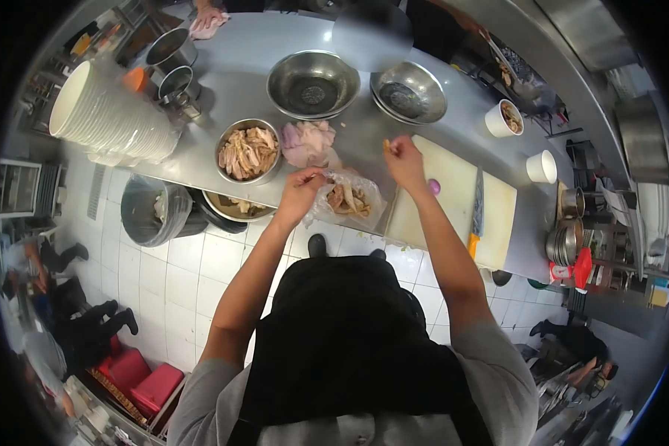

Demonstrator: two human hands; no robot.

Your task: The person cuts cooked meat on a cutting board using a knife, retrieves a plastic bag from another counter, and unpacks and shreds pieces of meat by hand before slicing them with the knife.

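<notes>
In the fingers of the left hand (303,182), closed in a pinch at the centre of the frame: the edge of a clear plastic bag (377,198), exact contact hidden. Inside, partly veiled: meat strips (347,199). In the pinched fingers of the right hand (404,160), right of centre: a brownish-yellow piece (386,146), too small to name. Beneath the right forearm (447,249), partly covered: a white cutting board (442,212) with an orange-handled knife (478,204) and a purple scrap (434,186), hard to identify. Left of centre: a steel bowl (262,178) of more meat strips. Below it, cut off by the table (238,93) edge: a second bowl (227,213). At the top edge: a blurred grey disc (372,33), impossible to make out.
</notes>
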